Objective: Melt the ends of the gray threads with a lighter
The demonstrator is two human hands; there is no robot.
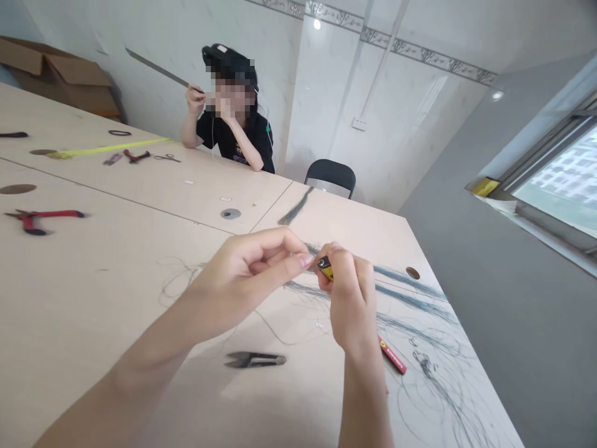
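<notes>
My left hand (256, 274) is in the middle of the view, thumb and fingertips pinched together. Whatever lies in that pinch is too small to make out. Right beside it, my right hand (347, 280) is closed around a small yellow-and-black tool (325, 267), whose dark end with a round metal spot points at my left fingertips. The rest of the tool is hidden in my fist. Below the hands, thread snips (255, 359) lie on the table. Fine loose thread (177, 280) curls to the left of my hands.
Dark thread bundles (415, 303) spread over the table's right side, near a red strip with lettering (392, 356). Red-handled pliers (40, 219) lie at left. Across the table (140, 336) a person (237, 134) holds a long flat blade-like strip (158, 67). A black chair (331, 174) stands behind.
</notes>
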